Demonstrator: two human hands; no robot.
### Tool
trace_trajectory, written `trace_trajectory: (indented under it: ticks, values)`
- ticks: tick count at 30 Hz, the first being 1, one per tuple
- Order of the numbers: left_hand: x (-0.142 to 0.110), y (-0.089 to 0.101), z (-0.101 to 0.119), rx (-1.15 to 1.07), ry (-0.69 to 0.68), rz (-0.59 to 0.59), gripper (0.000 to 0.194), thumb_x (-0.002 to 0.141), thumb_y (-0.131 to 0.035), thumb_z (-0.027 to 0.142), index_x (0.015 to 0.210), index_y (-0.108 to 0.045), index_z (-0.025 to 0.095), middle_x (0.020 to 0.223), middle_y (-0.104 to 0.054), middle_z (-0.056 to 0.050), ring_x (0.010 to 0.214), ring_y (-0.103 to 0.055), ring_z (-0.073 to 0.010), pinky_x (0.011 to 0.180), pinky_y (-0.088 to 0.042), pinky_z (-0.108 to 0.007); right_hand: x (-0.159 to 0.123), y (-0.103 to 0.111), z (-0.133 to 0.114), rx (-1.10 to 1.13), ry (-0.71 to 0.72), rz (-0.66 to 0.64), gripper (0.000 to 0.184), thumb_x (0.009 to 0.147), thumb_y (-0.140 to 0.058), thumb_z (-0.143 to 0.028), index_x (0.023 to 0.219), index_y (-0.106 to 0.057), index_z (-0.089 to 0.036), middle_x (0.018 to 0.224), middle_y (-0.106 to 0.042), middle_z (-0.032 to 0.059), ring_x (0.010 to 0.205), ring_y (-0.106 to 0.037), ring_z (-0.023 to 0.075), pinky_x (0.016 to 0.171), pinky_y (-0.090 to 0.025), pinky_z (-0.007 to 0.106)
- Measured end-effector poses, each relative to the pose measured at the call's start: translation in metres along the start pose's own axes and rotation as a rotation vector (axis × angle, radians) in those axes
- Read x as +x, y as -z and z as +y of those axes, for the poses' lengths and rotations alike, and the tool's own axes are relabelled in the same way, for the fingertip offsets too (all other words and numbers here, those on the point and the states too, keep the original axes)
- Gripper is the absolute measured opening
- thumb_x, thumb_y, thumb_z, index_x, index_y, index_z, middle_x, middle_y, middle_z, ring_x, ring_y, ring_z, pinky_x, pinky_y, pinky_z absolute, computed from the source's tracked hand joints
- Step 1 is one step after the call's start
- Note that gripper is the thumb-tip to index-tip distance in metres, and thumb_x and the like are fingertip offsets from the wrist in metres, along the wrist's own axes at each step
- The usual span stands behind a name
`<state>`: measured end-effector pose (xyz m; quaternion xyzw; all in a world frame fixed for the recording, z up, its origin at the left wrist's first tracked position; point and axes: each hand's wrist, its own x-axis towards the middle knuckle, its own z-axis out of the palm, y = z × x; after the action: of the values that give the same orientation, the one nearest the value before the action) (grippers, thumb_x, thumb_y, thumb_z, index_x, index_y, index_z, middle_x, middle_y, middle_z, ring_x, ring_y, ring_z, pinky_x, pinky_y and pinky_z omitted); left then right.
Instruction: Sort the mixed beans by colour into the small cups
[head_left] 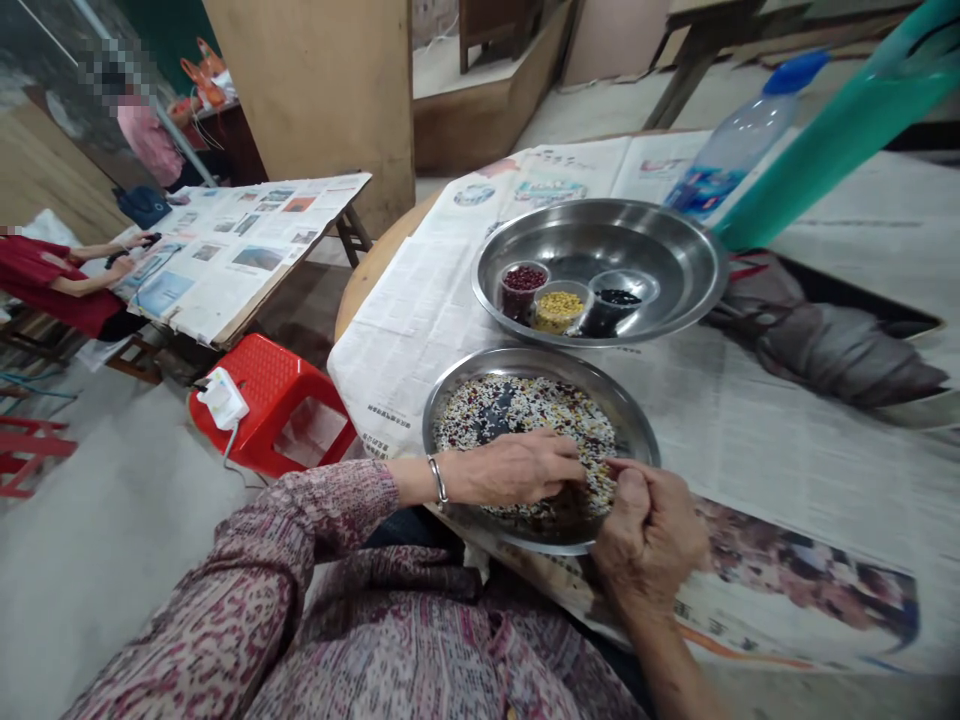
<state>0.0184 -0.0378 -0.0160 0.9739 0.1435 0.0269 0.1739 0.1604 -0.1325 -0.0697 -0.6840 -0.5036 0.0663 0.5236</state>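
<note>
A shallow metal plate (442,388) lies near me, spread with mixed grains (559,405), mostly white with yellow, dark red and black ones. My left hand (517,468), a silver bracelet at its wrist, reaches across the plate with fingers curled down at the grains; its fingertips are hidden. At the plate's right rim, my right hand (654,530) is closed, and whatever it may hold cannot be seen. Beyond, a larger metal basin (675,270) holds a cup of dark red beans (525,278), a cup of yellow beans (560,308) and a cup of black beans (616,298).
Newspaper (405,330) covers the round table. A water bottle (739,150), a green translucent object (832,150) and a folded grey umbrella (832,330) lie right of the basin. A red stool (277,385) bears a white power strip (223,398). Two people are at the left.
</note>
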Motion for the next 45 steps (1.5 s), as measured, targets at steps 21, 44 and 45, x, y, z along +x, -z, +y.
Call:
trace_trajectory:
  ticks: [21,44,45]
  values:
    - [-0.093,-0.018,-0.029,0.051,0.206,0.498,0.019,0.095,-0.046,0.013,0.099,-0.064,0.017,0.093,-0.066,-0.004,0.089,-0.06,-0.0144,0.089,-0.049,-0.03,0.013,0.011,-0.02,-0.517,0.695,-0.565,0.025,0.094,-0.051,-0.03,0.113,-0.062,-0.018,0.097,-0.069,0.0081,0.089,-0.059,0.0218,0.087,-0.046,0.038]
    - [-0.095,-0.031,-0.031,-0.009,0.254,0.443,0.027,0.099,-0.044,0.034,0.098,-0.065,0.017,0.12,-0.062,-0.011,0.117,-0.053,-0.02,0.107,-0.04,-0.036,0.041,-0.073,-0.025,-0.237,0.88,-0.765,0.024,0.089,-0.049,-0.025,0.106,-0.065,-0.019,0.105,-0.066,0.0105,0.098,-0.056,0.0256,0.087,-0.047,0.042]
    - [-0.095,-0.031,-0.032,-0.019,0.236,0.445,0.027,0.099,-0.044,0.034,0.096,-0.065,0.017,0.119,-0.063,-0.01,0.114,-0.054,-0.0194,0.107,-0.041,-0.036,0.041,-0.065,-0.023,-0.242,0.898,-0.769,0.021,0.089,-0.05,-0.026,0.101,-0.066,-0.02,0.103,-0.066,0.0097,0.097,-0.057,0.0254,0.087,-0.047,0.042]
